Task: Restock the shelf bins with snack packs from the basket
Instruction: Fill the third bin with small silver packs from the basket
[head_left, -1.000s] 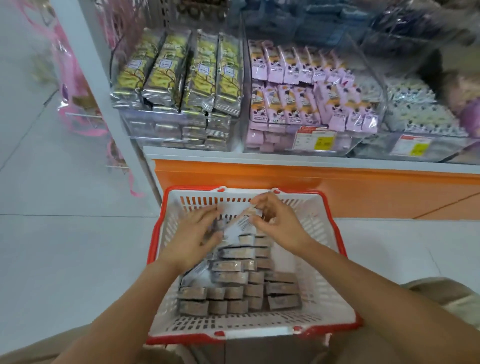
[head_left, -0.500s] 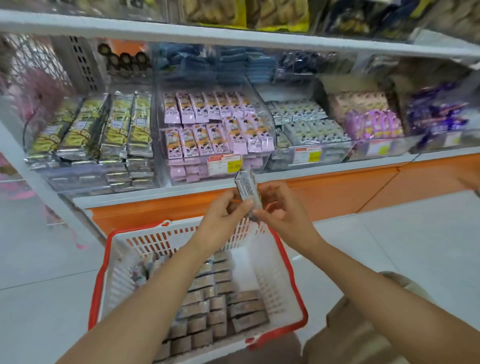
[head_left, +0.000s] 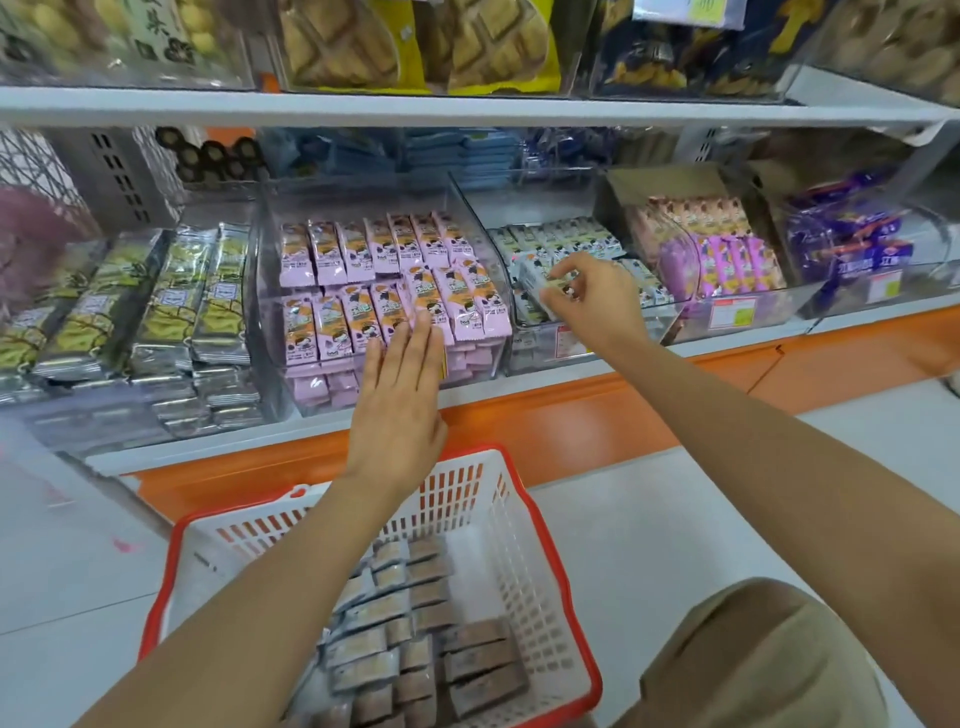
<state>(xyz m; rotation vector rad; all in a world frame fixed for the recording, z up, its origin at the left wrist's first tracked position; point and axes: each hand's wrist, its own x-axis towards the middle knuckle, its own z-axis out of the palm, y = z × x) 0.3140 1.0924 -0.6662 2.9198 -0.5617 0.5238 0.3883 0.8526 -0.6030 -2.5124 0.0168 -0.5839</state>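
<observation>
Pinched in right grip (head_left: 597, 301): snack pack (head_left: 540, 287), over centre-right bin (head_left: 655, 325); left grip (head_left: 400, 400) flat, fingers together. Placing step; next, probably seating pack in row.

White shelves (head_left: 467, 106) stand on an orange plinth (head_left: 571, 410). The floor (head_left: 675, 519) is pale, glossy tile. A grey perforated panel (head_left: 117, 176) backs the unit.

Pale tiled floor (head_left: 675, 519) is being shown at the bottom. Orange base panel (head_left: 571, 415) is being run along the unit's foot. Yellow biscuit bags (head_left: 415, 47) and dark blue bags (head_left: 675, 52) are being displayed above the white upper shelf board (head_left: 467, 109). Grey perforated upright (head_left: 117, 171) is being seen back left, with a blurred pink item (head_left: 36, 234) beside it. Beige trouser knee (head_left: 753, 660) is being caught bottom right.
</observation>
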